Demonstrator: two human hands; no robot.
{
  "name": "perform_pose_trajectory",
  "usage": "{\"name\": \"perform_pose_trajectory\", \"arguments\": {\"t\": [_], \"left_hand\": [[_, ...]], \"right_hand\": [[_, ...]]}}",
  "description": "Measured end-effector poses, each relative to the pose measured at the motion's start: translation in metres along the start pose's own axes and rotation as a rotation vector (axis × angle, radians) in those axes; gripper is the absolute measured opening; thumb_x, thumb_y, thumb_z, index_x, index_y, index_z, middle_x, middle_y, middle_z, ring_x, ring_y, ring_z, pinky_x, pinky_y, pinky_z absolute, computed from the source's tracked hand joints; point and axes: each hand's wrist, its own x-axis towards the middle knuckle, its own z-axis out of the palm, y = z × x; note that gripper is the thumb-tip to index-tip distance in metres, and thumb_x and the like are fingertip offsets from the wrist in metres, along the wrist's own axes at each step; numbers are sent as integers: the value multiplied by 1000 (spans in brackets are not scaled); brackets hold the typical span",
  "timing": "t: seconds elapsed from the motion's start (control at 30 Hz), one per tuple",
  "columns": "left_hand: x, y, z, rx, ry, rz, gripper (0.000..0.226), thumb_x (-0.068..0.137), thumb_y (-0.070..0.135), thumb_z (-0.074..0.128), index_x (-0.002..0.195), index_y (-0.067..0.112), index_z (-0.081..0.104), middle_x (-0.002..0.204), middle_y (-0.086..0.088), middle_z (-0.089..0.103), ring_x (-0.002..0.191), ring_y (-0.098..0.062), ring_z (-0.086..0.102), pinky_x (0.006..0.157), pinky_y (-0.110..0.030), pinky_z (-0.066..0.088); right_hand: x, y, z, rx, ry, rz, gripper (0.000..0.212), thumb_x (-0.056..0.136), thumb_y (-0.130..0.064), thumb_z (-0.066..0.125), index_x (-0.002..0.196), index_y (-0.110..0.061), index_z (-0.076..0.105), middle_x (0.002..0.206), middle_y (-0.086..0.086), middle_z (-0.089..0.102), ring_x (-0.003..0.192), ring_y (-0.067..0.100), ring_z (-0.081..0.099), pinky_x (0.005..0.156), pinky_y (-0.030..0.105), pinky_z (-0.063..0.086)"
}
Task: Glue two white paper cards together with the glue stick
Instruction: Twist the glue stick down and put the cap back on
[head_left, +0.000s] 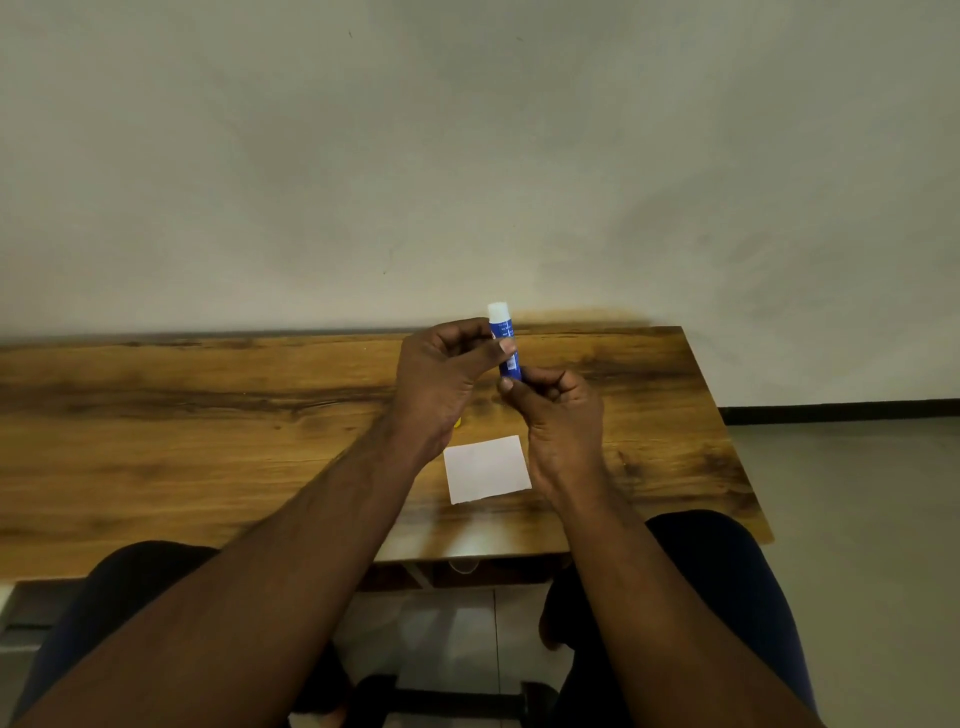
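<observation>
A blue glue stick (505, 338) stands upright above the table, its white top bare. My left hand (441, 379) pinches its barrel with thumb and fingers. My right hand (558, 410) grips its lower end from below. A white paper card (487, 469) lies flat on the wooden table (208, 415) just under both wrists. I see one white rectangle; whether a second card lies under it I cannot tell. A small yellow object (457, 423) peeks out beneath my left hand, mostly hidden.
The table's right edge (727, 431) ends close to my right hand, with grey floor beyond. A plain wall (467, 156) rises straight behind the table's far edge. My knees sit under the near edge.
</observation>
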Motion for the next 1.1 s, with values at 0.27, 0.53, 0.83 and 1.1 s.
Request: {"name": "perform_pose_trajectory", "arguments": {"t": [0.27, 0.53, 0.83, 1.1], "left_hand": [[1, -1, -2, -54, -23, -44, 26, 74, 3, 77, 99, 2, 71, 86, -5, 73, 76, -10, 69, 65, -17, 52], [5, 2, -6, -71, -138, -71, 33, 83, -1, 67, 115, 5, 65, 86, 4, 73, 77, -3, 68, 63, -12, 50], [4, 1, -5, 52, -79, 11, 21, 76, 5, 76, 97, 6, 74, 89, -4, 76, 82, -12, 71, 72, -20, 55], [4, -8, -13, -65, -277, -173, 29, 89, 10, 62, 118, 13, 65, 110, -5, 71, 98, -14, 62, 86, -34, 47]], "right_hand": [[4, 1, -8, 256, -161, 250, 24, 81, -8, 68, 104, -7, 63, 90, 9, 71, 81, 18, 68, 75, 30, 57], [5, -8, -12, 377, -280, 418, 23, 89, -17, 56, 105, -2, 64, 80, 12, 72, 70, 14, 68, 63, 22, 57], [5, -2, -11, 271, -133, 240, 15, 80, 5, 63, 88, -5, 70, 82, 10, 75, 73, 19, 72, 67, 26, 59], [7, 2, -10, 300, -149, 230, 19, 79, 10, 63, 80, -6, 73, 81, 11, 75, 71, 20, 71, 64, 26, 59]]}}
